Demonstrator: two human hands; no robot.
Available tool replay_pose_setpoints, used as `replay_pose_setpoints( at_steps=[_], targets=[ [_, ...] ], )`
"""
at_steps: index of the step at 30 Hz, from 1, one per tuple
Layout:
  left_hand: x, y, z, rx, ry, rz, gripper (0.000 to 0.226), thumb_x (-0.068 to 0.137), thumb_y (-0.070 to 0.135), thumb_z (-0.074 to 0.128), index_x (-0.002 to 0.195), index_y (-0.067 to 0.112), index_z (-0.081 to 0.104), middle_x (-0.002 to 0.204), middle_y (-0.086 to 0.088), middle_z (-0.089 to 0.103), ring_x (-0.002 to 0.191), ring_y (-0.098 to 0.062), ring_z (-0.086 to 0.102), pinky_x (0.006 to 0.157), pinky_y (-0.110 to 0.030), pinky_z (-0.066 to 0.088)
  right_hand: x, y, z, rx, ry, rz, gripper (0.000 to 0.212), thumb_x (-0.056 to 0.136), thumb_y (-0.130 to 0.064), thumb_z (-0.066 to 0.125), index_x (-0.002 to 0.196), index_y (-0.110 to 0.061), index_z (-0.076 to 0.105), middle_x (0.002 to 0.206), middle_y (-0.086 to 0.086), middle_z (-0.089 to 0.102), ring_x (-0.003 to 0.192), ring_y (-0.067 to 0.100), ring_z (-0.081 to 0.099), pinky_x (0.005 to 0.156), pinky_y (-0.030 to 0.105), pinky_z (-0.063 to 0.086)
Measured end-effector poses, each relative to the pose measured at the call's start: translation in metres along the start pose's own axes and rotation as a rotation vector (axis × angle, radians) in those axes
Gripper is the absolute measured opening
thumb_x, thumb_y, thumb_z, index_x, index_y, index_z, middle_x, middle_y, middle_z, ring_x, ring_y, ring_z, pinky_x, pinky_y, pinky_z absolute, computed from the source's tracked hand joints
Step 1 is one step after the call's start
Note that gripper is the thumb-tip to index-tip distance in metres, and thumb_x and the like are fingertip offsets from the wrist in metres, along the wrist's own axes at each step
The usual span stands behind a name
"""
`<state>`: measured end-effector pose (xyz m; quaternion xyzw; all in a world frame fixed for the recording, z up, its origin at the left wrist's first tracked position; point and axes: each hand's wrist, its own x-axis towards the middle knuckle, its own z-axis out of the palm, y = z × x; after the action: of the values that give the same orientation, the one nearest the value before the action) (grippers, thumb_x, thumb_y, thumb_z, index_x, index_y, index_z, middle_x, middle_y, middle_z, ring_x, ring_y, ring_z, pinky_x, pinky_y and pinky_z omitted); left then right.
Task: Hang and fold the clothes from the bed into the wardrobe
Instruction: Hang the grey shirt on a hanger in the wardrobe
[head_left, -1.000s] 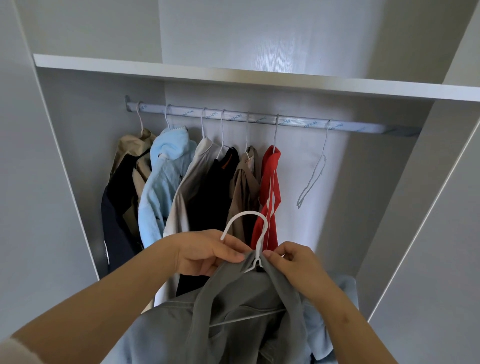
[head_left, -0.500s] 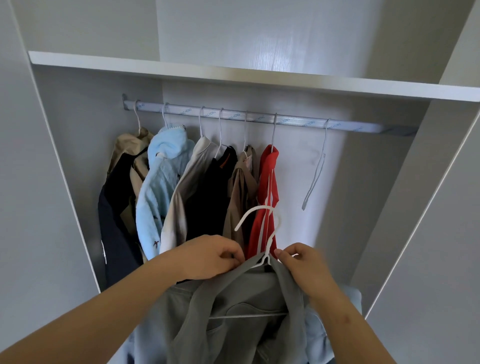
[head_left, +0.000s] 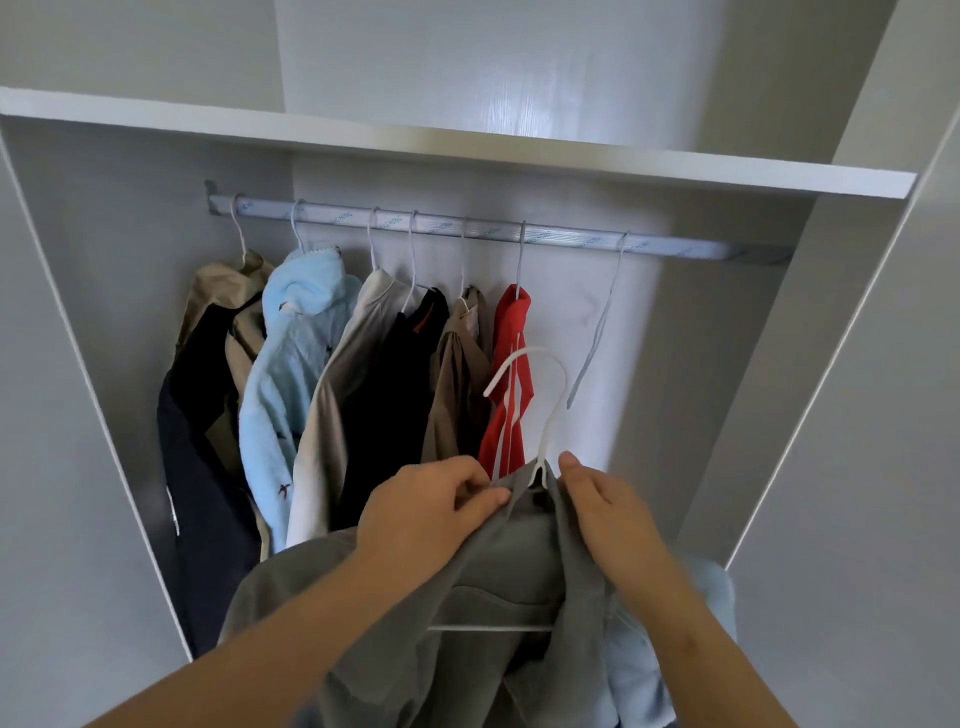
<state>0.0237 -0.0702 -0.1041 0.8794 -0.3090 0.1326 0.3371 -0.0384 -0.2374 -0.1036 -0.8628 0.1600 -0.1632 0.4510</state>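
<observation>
Close below the camera, a grey garment (head_left: 498, 571) hung draped over a white hanger (head_left: 555, 415), in front of the open wardrobe (head_left: 104, 364) and below its rail (head_left: 467, 228). The left hand (head_left: 431, 499) pinched the cloth just left of the hanger's neck; the right hand (head_left: 608, 504) gripped it on the other side, the two close together. Pale blue cloth (head_left: 675, 623) showed beneath. Beyond, six garments hung on the rail, the red one (head_left: 511, 364) nearest a bare hanger (head_left: 602, 322), all under a white shelf (head_left: 467, 150).
</observation>
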Motion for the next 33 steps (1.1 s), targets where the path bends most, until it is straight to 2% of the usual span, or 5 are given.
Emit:
replay_pose_setpoints(
  at_steps=[9, 14, 23, 28, 33],
  targets=[
    [0.014, 0.018, 0.013, -0.020, 0.313, 0.253, 0.046, 0.075, 0.058, 0.048, 0.084, 0.017, 0.065, 0.084, 0.003, 0.058, 0.079, -0.013, 0.052, 0.071, -0.030, 0.041, -0.003, 0.016, -0.034, 0.147, 0.310, 0.205, 0.052, 0.092, -0.039, 0.053, 0.051, -0.007, 0.054, 0.053, 0.009, 0.051, 0.050, 0.018, 0.043, 0.054, 0.028, 0.035],
    [0.000, 0.005, 0.040, 0.208, 0.080, 0.104, 0.060, 0.070, 0.048, 0.070, 0.118, 0.015, 0.054, 0.113, -0.006, 0.050, 0.101, -0.021, 0.049, 0.083, -0.030, 0.041, -0.005, 0.022, -0.041, 0.291, 0.420, 0.270, 0.049, 0.090, -0.036, 0.056, 0.081, 0.011, 0.062, 0.072, 0.028, 0.059, 0.066, 0.037, 0.057, 0.058, 0.029, 0.041],
    [0.021, 0.014, 0.043, -0.533, -0.127, -0.175, 0.030, 0.090, 0.004, 0.049, 0.104, 0.031, 0.051, 0.093, 0.012, 0.059, 0.088, -0.005, 0.057, 0.072, -0.008, 0.044, -0.020, 0.029, -0.048, 0.411, 0.098, 0.233, 0.014, 0.083, -0.023, 0.069, 0.074, -0.014, 0.066, 0.068, 0.003, 0.065, 0.057, 0.008, 0.064, 0.047, 0.016, 0.046],
    [0.009, 0.024, 0.051, -0.678, -0.464, -0.180, 0.034, 0.090, 0.015, 0.057, 0.116, 0.035, 0.050, 0.105, 0.015, 0.061, 0.098, -0.004, 0.059, 0.081, -0.018, 0.048, -0.025, 0.032, -0.052, 0.321, 0.197, 0.282, 0.016, 0.084, -0.025, 0.067, 0.077, -0.010, 0.067, 0.080, 0.013, 0.069, 0.081, 0.030, 0.066, 0.081, 0.044, 0.054],
    [0.010, 0.019, 0.039, -0.435, -0.090, -0.060, 0.014, 0.094, 0.028, 0.048, 0.093, 0.023, 0.062, 0.091, 0.006, 0.063, 0.087, -0.010, 0.060, 0.078, -0.020, 0.047, -0.022, 0.034, -0.055, 0.275, 0.288, 0.342, 0.029, 0.077, -0.037, 0.068, 0.078, -0.008, 0.067, 0.081, 0.014, 0.069, 0.084, 0.034, 0.064, 0.089, 0.053, 0.048]
  ],
)
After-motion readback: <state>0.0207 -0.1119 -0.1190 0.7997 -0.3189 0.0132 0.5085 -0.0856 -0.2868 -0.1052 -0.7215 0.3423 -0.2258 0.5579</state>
